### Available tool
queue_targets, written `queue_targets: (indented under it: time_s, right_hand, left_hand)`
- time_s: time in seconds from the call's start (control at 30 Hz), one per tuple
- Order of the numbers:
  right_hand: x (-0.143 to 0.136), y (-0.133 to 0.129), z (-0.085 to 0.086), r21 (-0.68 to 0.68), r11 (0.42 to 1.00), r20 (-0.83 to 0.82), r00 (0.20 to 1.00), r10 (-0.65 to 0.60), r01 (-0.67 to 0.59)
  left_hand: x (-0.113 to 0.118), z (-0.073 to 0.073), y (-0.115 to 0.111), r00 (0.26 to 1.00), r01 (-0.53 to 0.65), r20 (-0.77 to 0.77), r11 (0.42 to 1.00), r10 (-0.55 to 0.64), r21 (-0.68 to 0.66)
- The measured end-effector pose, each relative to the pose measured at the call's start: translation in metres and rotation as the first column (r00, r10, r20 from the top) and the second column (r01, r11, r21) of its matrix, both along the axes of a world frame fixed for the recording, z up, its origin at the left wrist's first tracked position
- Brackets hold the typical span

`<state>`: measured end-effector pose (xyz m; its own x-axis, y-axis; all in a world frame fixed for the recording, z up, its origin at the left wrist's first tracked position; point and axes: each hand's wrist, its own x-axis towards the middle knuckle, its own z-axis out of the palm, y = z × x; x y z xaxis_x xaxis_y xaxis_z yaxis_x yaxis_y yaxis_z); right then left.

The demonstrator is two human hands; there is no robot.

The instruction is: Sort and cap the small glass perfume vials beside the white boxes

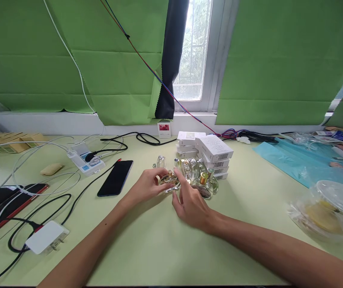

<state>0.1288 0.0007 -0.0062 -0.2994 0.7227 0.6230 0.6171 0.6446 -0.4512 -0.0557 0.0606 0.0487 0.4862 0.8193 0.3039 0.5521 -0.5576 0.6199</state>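
My left hand point(149, 185) grips a small glass bottle point(170, 181) with a gold cap, thumb and fingers at its left side. My right hand point(191, 202) is at the bottle's right, its index finger stretched up by the cap and its other fingers curled apart; nothing shows between them. Several glass bottles point(191, 168) stand in a group just behind. Beside them, to the right, is a round bottle point(203, 187) with a gold cap. Another clear bottle point(161, 161) stands behind my left hand. White boxes point(215, 148) are stacked behind the group.
A black phone point(115, 178), a power strip point(85, 160), a white charger point(47, 237) and loose cables lie at the left. To the right are a blue plastic sheet point(282, 158) and a clear plastic food container point(324, 216). A small picture box point(164, 129) stands by the wall.
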Motion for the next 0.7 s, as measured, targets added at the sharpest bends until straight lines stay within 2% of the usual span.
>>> queue_targets:
  time_s: [0.13,0.27,0.37,0.5,0.6,0.7]
  right_hand:
    - [0.002,0.001,0.004,0.191,0.979,-0.002,0.998,0.067,-0.065]
    - [0.004,0.0,0.008,0.376,0.921,0.059,0.995,0.085,-0.101]
    - [0.004,-0.007,0.011,0.456,0.88,0.145,0.987,0.076,-0.135]
    - [0.0,-0.017,0.018,0.429,0.893,0.304,0.953,0.003,-0.14]
    - [-0.003,-0.019,0.026,0.329,0.944,0.405,0.907,-0.113,-0.029]
    - [-0.003,-0.016,0.037,0.205,0.967,0.502,0.832,-0.237,0.152]
  left_hand:
    - [0.0,0.002,-0.002,0.999,-0.019,0.028,0.999,0.018,0.043]
    - [0.001,0.002,-0.003,0.991,-0.09,0.106,0.991,0.079,0.103]
    - [0.002,0.001,-0.003,0.976,-0.155,0.177,0.977,0.129,0.145]
    - [0.003,-0.003,-0.003,0.948,-0.261,0.231,0.949,0.217,0.179]
    - [0.004,-0.006,-0.003,0.937,-0.304,0.23,0.938,0.262,0.17]
    - [0.004,-0.008,-0.002,0.937,-0.312,0.216,0.936,0.275,0.162]
